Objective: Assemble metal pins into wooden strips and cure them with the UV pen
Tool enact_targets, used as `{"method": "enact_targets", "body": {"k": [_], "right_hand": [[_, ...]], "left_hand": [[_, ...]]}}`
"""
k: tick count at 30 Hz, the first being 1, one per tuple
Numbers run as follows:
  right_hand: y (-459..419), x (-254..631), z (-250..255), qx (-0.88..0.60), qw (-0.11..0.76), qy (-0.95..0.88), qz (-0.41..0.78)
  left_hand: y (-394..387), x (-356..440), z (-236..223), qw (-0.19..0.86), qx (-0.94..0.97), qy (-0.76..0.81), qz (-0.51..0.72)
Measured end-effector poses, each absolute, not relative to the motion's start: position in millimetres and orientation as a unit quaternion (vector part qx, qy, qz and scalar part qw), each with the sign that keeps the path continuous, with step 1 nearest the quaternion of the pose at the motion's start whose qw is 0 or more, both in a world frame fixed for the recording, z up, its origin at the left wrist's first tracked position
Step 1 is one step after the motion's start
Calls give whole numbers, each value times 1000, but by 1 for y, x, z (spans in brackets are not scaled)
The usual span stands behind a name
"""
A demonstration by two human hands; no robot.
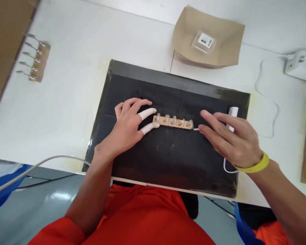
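A narrow tan strip (177,122) lies on a black ribbed mat (153,160). It carries a row of short clear plastic tubes and small shiny metal pieces. My left hand (129,119), with white finger cots on thumb and index finger, grips the strip's left end; its other fingers are bent over the mat. Just past the right end, my right hand (232,136) pinches a thin metallic rod (196,129) between thumb and a finger. Most of the rod is hidden by the fingers. Partly behind this hand is a white cylindrical handpiece (233,111), with a white cord showing below.
An open brown paper tray (232,44) holding a clear labelled box (204,42) stands at the back. At the far left, a brown strip (43,63) bears several metal pieces with long stems. A white corded device (301,66) sits at the right.
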State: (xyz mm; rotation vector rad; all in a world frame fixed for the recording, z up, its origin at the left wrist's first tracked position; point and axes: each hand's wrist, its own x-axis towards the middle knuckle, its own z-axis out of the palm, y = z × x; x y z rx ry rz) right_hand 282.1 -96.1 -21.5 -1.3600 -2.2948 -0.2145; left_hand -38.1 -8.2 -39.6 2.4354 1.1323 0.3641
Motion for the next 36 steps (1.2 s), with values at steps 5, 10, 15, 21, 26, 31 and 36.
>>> {"method": "enact_targets", "body": {"k": [5,10,15,21,26,31,36], "right_hand": [[-95,284,-28,-546,253,-785,-149],[-98,286,-31,-497,288,-800,-174],[-100,287,-37,-427,267,-850,-157],[-99,288,-40,-458,300,-816,-183],[-100,287,-37,-482,305,-793,-216],[-101,285,-38,-436,247,-842,-198],[-104,286,-39,-497,283,-799,-187]], "left_hand": [[-8,-40,-42,202,885,400,124],[-9,-40,-41,197,889,396,120],[-9,-40,-40,202,887,398,117],[-9,-39,-39,214,879,409,120],[-9,-39,-40,219,879,406,120],[-8,-42,-36,240,873,402,138],[-8,-48,-32,282,853,397,189]]}}
